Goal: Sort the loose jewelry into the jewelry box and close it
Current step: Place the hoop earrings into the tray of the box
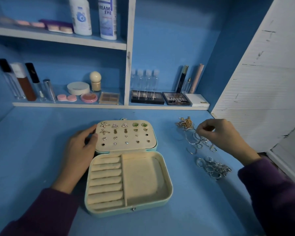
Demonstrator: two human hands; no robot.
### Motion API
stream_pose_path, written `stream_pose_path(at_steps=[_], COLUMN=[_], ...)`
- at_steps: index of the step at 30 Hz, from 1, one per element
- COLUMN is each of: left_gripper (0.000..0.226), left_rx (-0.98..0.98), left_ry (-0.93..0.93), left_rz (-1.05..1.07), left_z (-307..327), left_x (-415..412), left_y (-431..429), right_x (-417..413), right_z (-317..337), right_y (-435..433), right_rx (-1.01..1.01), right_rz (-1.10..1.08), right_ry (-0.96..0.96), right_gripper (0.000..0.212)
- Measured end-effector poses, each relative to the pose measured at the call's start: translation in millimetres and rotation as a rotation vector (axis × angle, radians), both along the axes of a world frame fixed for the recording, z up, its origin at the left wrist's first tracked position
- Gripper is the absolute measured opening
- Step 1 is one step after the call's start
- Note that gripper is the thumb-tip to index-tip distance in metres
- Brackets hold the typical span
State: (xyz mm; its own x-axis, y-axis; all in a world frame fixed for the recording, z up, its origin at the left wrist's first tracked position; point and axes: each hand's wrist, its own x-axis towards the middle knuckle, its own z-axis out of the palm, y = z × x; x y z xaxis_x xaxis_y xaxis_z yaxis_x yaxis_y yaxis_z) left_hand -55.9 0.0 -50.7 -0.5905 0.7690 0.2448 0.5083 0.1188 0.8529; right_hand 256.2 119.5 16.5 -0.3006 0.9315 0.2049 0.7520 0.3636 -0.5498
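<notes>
Mint-green jewelry box with cream lining (168, 189) sits open mid blue counter (32, 150), front latch toward the person. Its lid (153, 133) is propped up at the far side. The lid's cream panel carries rows of stud earrings (124, 126): starfish, triangles, green stones, smaller ones lower down.

Box base: cream padded ring rolls (105, 181) in the left half, plain cream compartment (143, 176) in the right half.

Loose jewelry is all on the counter right of the box, apart from it, in three piles:
- tangle of gold and silver chains (186, 123), farthest
- thin silver hoops (198, 143), middle
- cluster of silver rings (213, 167), nearest

Left hand (80, 150): grip on the lid's left edge, thumb on the panel face, fingers round behind.

Right hand (218, 133): over the hoops, grip narrow. Thumb and forefinger are pinched together right at the top of that pile. Too blurred to tell whether a hoop is in the pinch.

Purple sleeves on both arms. White shelf (66, 104) behind the counter holds makeup palettes, bottles and compacts.
</notes>
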Motion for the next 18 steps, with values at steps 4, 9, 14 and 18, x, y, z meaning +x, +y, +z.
stream_pose_path(at_steps=[4,9,14,18], left_gripper=[0.033,0.033,0.029,0.023], left_rx=[0.012,0.038,0.137,0.185], left_ry=[-0.007,-0.042,0.166,0.490], left_rz=[0.007,0.003,-0.037,-0.262], left_z=[1,-2,8,21], left_x=[2,-2,4,33], left_y=[0,0,-15,-32], right_x=[-43,-92,-111,-113], right_z=[5,-26,-48,-55], right_y=[-42,-71,-81,-81], right_rx=[-0.046,0.084,0.347,0.362], right_rz=[0.152,0.271,0.218,0.191], right_ry=[0.104,-0.026,-0.080,-0.075], right_gripper=[0.017,0.006,0.012,0.007])
